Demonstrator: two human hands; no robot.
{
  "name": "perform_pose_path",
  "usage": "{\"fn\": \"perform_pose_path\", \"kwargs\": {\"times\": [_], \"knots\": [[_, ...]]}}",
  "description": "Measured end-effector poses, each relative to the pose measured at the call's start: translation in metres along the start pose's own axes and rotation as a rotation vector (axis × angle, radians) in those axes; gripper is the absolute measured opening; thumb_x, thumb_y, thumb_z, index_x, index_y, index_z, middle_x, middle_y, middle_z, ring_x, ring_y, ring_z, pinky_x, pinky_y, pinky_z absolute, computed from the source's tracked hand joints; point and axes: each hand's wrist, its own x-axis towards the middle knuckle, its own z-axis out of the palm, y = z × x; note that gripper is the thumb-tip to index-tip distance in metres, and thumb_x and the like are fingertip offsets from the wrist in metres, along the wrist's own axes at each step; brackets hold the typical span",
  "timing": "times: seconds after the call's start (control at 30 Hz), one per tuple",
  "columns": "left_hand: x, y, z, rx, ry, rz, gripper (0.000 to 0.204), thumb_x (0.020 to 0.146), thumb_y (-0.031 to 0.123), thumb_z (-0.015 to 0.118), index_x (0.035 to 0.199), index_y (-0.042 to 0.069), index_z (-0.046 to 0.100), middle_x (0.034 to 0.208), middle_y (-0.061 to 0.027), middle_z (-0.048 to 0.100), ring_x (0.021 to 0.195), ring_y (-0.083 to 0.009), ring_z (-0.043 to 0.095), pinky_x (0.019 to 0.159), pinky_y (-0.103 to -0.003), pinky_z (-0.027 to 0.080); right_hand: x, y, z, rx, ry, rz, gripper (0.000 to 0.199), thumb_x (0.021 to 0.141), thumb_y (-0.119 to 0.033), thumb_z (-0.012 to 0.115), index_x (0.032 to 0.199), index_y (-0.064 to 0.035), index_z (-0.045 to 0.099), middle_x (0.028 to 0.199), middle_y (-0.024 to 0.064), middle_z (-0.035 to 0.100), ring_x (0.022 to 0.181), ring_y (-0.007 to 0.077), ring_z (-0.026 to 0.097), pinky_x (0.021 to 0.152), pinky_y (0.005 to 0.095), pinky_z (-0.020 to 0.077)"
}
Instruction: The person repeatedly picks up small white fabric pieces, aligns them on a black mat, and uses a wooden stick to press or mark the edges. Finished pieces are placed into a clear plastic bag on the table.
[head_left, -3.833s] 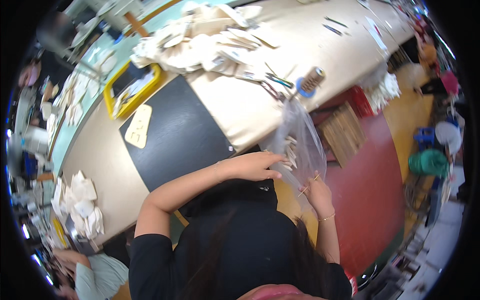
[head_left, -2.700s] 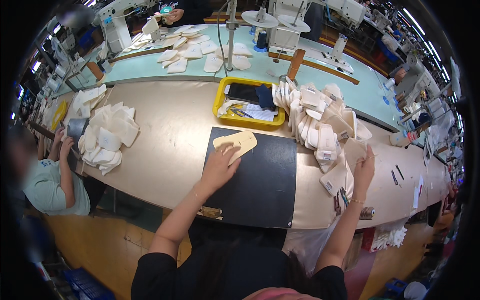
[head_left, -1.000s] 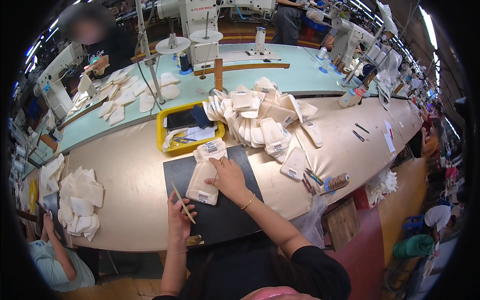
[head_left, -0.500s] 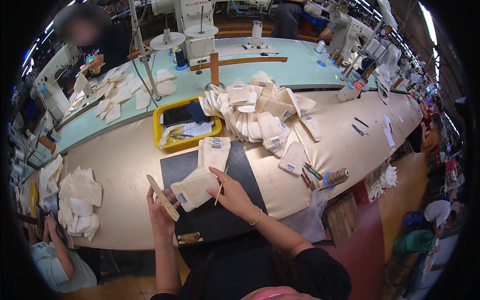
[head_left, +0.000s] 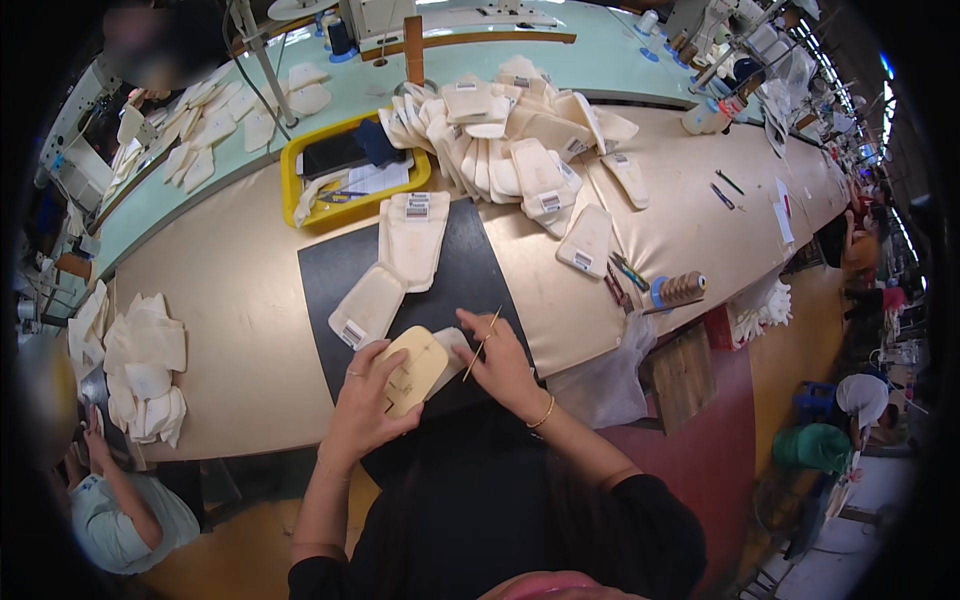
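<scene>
Looking at a sewing factory floor: sewing machines standing along a green bench, stacks of cut cream pieces piling on a long worktop, a thread cone and a yellow tray sitting there, other workers sitting close by.

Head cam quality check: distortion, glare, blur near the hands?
Head view: strong fisheye, the table edge bows and the corners are black; lighting is even and soft, with mild sheen on the tan tabletop; left hand, right hand and the tan template are sharp; the far upper left is blurred.
</scene>
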Motion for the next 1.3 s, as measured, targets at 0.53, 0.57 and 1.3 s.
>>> {"fn": "perform_pose_path", "kwargs": {"times": [0.53,0.57,1.3], "knots": [[0.011,-0.015,0.031,0.354,-0.032,0.209,0.056,0.074,0.032,0.085,0.123,0.011,0.068,0.139,-0.0173,0.055,0.127,-0.0361,0.051,0.111,-0.049,0.038,-0.024,0.005,-0.007,0.338,0.029,0.165,0.023,0.104,-0.007,0.055,0.124,0.0022,0.060,0.118,0.0155,0.060,0.096,0.0234,0.072,0.082,0.0313,0.0532],[0.013,-0.015,0.032,0.354,-0.025,0.211,0.056,0.074,0.031,0.085,0.123,0.011,0.068,0.139,-0.0172,0.055,0.126,-0.0362,0.052,0.110,-0.049,0.038,-0.024,0.005,-0.007,0.333,0.031,0.154,0.022,0.104,-0.006,0.055,0.124,0.0023,0.060,0.119,0.0156,0.060,0.097,0.0239,0.072,0.082,0.0314,0.0535],[0.021,-0.005,0.048,0.411,-0.012,0.159,0.052,0.075,0.029,0.083,0.122,0.012,0.070,0.133,-0.0166,0.056,0.121,-0.0346,0.053,0.106,-0.048,0.041,-0.017,0.009,-0.015,0.428,0.093,0.176,0.030,0.109,-0.020,0.046,0.121,0.0034,0.060,0.103,0.0137,0.062,0.091,0.0223,0.069,0.083,0.0357,0.0519]]}}
